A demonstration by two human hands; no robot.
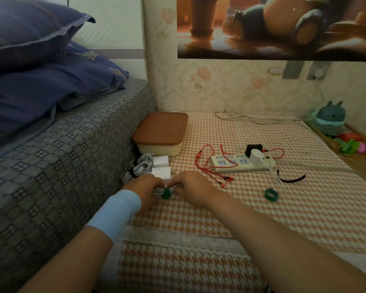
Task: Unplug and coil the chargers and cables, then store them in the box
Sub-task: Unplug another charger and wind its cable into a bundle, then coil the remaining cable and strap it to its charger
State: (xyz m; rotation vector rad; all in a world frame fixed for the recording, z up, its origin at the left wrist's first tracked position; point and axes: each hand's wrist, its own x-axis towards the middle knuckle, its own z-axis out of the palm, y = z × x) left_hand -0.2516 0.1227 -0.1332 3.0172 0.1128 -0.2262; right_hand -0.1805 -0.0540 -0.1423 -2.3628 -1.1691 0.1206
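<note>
Bed [61, 144] filled the 9 o'clock side; tabletop [262, 225], under a houndstooth cloth, took the rest. Box [160, 132] stood at 11 o'clock of the hands, lid on. Power strip [222, 163] lay at 2 o'clock with black charger [253, 149] and white charger [257, 155] plugged in. Red cable [227, 178] sprawled uncoiled at its 9 o'clock end. Two finished chargers [163, 173], cables coiled and tied, sat at 12 o'clock, just beside the box. Left grip [144, 189] and right grip [194, 187] were both closed, fingers curled round a white cable bundle [156, 192], green tie [166, 193] between them.

Judged step: fastening the tie on a third coil. Next move likely calls for setting it with the others, then pulling the two plugs while steadying the strip. Spare green tie [270, 194] and black strap [291, 179] waited at 3 o'clock.
</note>
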